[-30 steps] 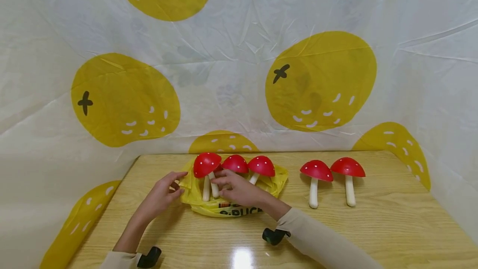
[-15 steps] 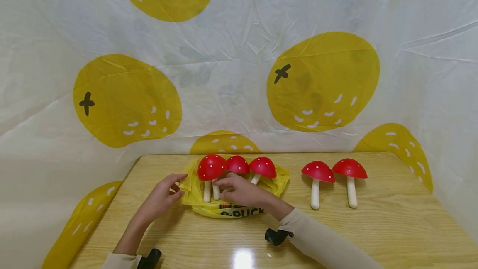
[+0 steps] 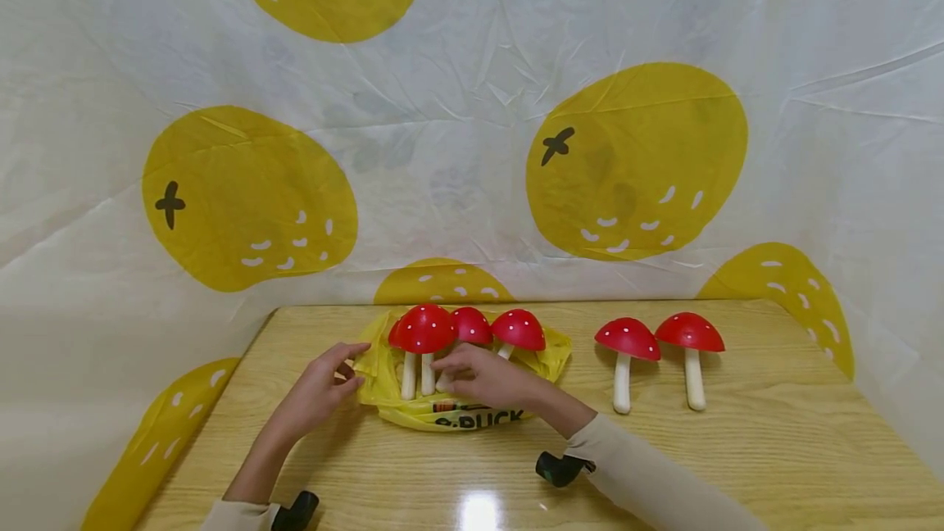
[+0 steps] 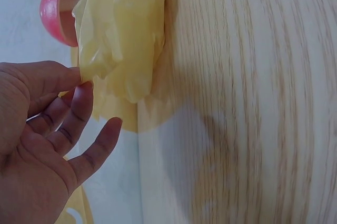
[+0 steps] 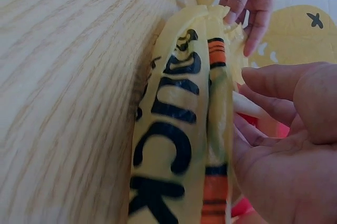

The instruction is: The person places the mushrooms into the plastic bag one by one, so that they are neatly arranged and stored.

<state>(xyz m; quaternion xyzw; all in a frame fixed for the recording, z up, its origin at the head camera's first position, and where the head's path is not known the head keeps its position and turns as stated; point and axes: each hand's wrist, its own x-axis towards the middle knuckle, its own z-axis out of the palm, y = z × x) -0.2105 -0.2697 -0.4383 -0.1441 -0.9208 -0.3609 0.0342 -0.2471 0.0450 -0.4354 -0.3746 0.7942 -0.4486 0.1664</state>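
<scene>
Red mushrooms point(image 3: 519, 328): four sat in one yellow bag point(image 3: 398, 415) (one mostly hidden), two outside; left hand point(image 3: 319, 385) pinched bag; right hand point(image 3: 492, 375), couldn't tell.

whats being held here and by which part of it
The left hand pinches the yellow bag by its edge. The right hand is at the mushroom stems; whether it grips one cannot be told.

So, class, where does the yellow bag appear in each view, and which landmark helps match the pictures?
Head: yellow bag below centre, on the table.
Left wrist: yellow bag at the top, left of centre.
Right wrist: yellow bag down the middle to the bottom edge.
Shared landmark: the left hand, visible in every view.
</scene>
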